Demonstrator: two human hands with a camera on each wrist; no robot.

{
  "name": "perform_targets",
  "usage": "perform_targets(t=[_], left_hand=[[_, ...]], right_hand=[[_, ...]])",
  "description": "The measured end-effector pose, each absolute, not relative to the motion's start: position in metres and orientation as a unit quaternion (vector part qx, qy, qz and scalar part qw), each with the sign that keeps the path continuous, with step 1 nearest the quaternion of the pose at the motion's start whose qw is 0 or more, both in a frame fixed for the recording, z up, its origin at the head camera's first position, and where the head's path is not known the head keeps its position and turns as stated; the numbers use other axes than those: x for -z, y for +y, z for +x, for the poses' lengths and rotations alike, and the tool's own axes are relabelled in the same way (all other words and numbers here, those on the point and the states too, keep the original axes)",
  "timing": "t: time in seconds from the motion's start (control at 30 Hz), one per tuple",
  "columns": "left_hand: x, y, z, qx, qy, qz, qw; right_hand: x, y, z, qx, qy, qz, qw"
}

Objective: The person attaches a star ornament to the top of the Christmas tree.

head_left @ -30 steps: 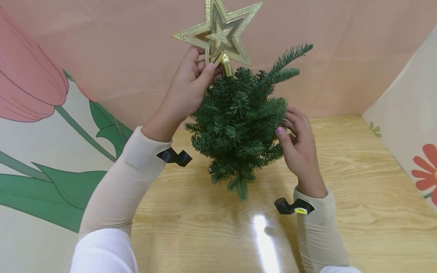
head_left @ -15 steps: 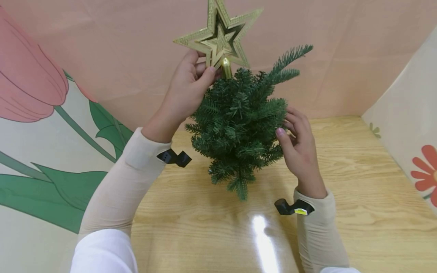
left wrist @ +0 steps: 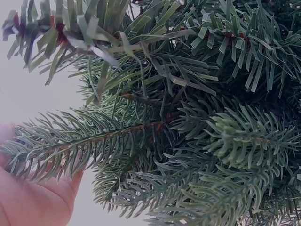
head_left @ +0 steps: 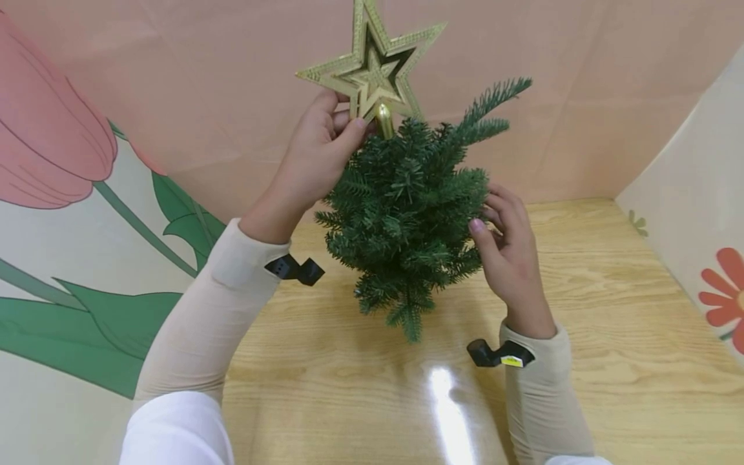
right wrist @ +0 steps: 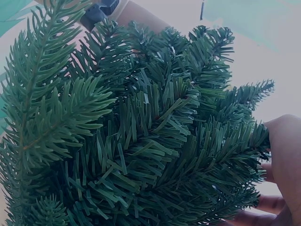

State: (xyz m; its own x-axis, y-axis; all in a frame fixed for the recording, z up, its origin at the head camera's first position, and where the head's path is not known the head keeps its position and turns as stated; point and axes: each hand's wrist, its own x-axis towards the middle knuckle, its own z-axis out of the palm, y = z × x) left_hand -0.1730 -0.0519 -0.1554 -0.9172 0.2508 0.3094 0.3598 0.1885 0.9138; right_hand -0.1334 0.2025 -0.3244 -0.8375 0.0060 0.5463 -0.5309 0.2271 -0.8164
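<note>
A small green artificial Christmas tree [head_left: 407,213] stands on the wooden table, its branches filling both wrist views. At its top is a gold star tree topper [head_left: 376,76], whose shiny tubular base [head_left: 384,121] goes down among the upper needles. My left hand [head_left: 316,152] pinches the star's lower left point between thumb and fingers. On the tree's right side my right hand [head_left: 511,252] holds outer branches, with thumb in front and fingers partly hidden behind needles. The right wrist view shows branch tips between that thumb and fingers [right wrist: 273,203]. The topper's lower end is hidden.
Pale wooden table [head_left: 325,387] lies under the tree. A pink backdrop [head_left: 581,97] rises behind it. Printed flower panels stand left and right. One long branch [head_left: 494,100] sticks out at the upper right. Black cameras [head_left: 295,269] sit on both wrists.
The star has come down slightly and tilted, its base sinking a little further into the top needles. My left hand moved down a little with it; my right hand stays put.
</note>
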Motion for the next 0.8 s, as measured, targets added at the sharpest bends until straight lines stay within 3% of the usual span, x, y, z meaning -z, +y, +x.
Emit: perform_targets(t=[0.8], left_hand=[[0.1588,-0.0547,-0.1755,0.604,-0.769,-0.21,0.025]], right_hand=[[0.3232,0.2022,-0.1323,-0.595,-0.752,0.174,0.221]])
